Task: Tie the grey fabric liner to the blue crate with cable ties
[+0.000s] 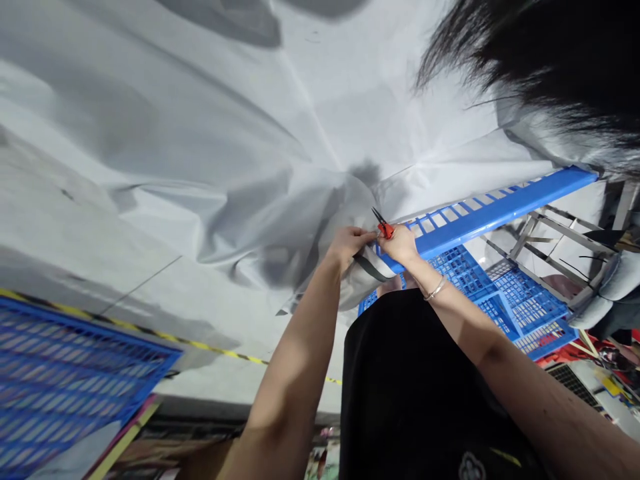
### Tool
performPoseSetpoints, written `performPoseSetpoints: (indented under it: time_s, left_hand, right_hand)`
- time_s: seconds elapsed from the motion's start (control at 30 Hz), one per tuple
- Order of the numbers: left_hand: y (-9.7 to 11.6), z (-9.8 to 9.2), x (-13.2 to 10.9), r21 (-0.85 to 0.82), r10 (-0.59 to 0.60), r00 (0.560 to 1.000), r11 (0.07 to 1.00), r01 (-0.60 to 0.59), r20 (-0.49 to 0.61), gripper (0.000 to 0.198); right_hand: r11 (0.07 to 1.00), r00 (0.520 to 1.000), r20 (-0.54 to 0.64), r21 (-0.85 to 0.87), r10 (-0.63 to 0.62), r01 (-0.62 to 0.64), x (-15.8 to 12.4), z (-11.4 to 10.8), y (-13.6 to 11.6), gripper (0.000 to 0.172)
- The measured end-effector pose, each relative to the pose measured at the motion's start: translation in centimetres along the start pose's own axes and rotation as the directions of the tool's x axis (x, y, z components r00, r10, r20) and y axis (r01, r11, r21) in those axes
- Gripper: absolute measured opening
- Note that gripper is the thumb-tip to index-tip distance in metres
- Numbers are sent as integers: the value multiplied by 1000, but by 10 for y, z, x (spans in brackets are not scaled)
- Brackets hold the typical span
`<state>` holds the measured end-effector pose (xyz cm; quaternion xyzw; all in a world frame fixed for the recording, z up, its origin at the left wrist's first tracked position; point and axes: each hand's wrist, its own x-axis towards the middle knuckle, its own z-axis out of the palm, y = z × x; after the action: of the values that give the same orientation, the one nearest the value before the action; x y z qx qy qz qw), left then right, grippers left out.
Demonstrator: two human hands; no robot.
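Observation:
A big sheet of light grey fabric [210, 153] fills most of the view, bunched into folds near my hands. My left hand [350, 241] is closed, pinching a fold of this fabric at its edge. My right hand [401, 245] is closed on small red-handled snips [383, 225], whose dark blades point up and left, right beside the pinched fold. A thin bracelet [436, 289] circles my right wrist. Both hands sit over the rim of a blue plastic crate [490, 213].
A second blue plastic crate [65, 380] lies at lower left. Yellow-black tape [200, 345] crosses the surface under the fabric. A metal frame [555, 240] stands at right behind the crate. My dark hair [545, 60] hangs into the upper right corner.

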<state>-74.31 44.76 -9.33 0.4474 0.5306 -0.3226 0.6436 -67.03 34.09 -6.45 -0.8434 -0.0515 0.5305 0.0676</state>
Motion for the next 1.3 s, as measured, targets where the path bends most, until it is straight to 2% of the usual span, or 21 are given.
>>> performPoseSetpoints:
  time_s: [0.1, 0.23, 0.37, 0.47, 0.57, 0.7, 0.9, 1.0, 1.13, 1.3]
  left_hand:
    - [5, -4, -2, 110, 44, 998, 993, -48, 43, 31]
    - [8, -2, -3, 144, 60, 997, 987, -66, 48, 35]
    - [10, 4, -2, 267, 52, 997, 963, -35, -55, 28]
    - [12, 12, -2, 332, 88, 985, 943, -35, -147, 30]
    - [13, 22, -2, 183, 25, 982, 983, 10, -186, 25]
    - [11, 29, 1, -48, -86, 991, 996, 82, -98, 15]
    - [3, 21, 10, -208, -94, 996, 974, 90, -7, 14]
    - [-2, 18, 12, -214, -58, 998, 975, 58, 9, 11]
    - [-5, 15, 8, -174, -7, 1000, 985, 9, 12, 12]
    - [-1, 5, 3, -47, 62, 997, 997, -61, 37, 26]
  right_hand:
    - [1000, 1000, -16, -13, -2, 1, -2, 2, 0, 24]
    - [1000, 1000, -19, -31, -2, 2, -2, 4, 1, 24]
    - [1000, 1000, -19, 1, 11, -11, -3, 5, 1, 25]
    - [998, 998, -49, 43, 41, -39, -4, 2, 1, 23]
    - [988, 994, -66, 133, 90, -80, -5, -3, 3, 18]
    - [939, 993, -42, 332, 113, -92, -3, -5, 8, 13]
    - [870, 991, -30, 482, 129, -99, 2, 0, 13, 11]
    - [902, 992, -40, 423, 116, -88, 1, -4, 10, 11]
    - [970, 990, -84, 224, 112, -91, -3, -12, 3, 14]
    - [989, 990, -105, 129, 90, -76, -7, -6, -3, 20]
